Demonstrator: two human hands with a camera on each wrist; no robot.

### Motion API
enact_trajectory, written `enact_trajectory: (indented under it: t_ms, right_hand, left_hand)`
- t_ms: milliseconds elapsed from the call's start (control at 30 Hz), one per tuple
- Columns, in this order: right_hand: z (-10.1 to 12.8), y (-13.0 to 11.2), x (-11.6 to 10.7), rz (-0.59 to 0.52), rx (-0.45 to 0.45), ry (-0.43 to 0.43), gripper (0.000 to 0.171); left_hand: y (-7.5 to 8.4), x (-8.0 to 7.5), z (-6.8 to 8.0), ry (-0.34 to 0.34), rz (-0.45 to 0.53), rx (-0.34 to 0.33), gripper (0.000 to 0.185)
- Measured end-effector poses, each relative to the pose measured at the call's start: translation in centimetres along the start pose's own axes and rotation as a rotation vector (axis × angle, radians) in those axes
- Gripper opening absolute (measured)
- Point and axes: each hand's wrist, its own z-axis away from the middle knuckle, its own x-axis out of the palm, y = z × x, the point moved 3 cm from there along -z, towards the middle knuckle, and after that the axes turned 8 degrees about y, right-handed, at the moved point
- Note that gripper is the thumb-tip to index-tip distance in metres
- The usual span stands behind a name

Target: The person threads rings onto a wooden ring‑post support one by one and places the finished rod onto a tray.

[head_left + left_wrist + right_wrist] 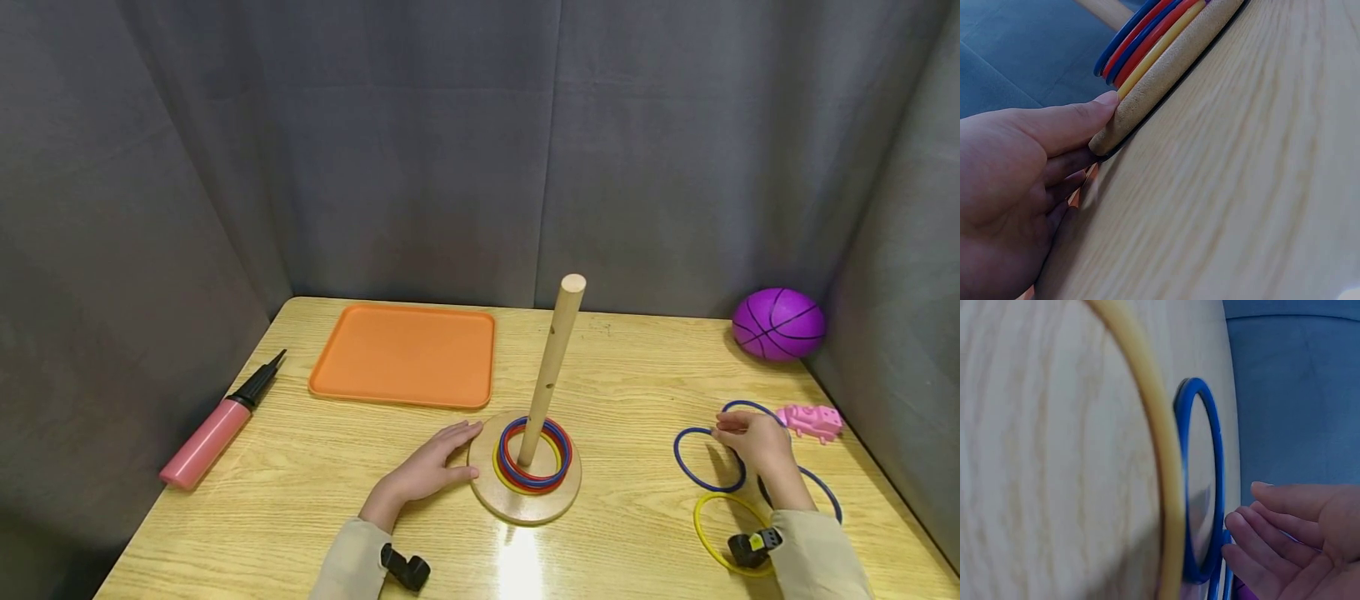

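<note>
My left hand (427, 471) lies at the left edge of a round wooden base (525, 512), fingers extended and thumb tip at the rim. From the base rises a wooden post (555, 358), tilted in the head view, with stacked blue, red and yellow rings (1159, 45) around its foot. On the right, my right hand (757, 446) hovers over the loose rings, fingers slightly bent and thumb apart, holding nothing. Its fingertips are close to a blue ring (1218, 456). Another blue ring (750, 405) lies just beyond, and a yellow ring (699, 525) lies nearer.
An orange tray (405, 354) lies at the back left. Left of it is a pink hand pump (210, 442) with a black nozzle. A purple ball (778, 325) sits in the back right corner, and a pink toy (813, 422) lies by the right edge. Grey curtains surround the table.
</note>
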Motion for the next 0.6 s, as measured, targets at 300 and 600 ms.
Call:
enact_trajectory:
  t_ms: [300,600]
  right_hand:
    - [-0.4,0.6,0.3,0.017,-0.016,-0.018,0.029]
    - [-0.4,1.0,1.2,0.047,-0.032,-0.061,0.014]
  left_hand:
    - [0.0,0.0,0.0,0.002,0.004,0.004,0.069]
    - [0.1,0.0,0.0,0.003,0.001,0.007,0.069]
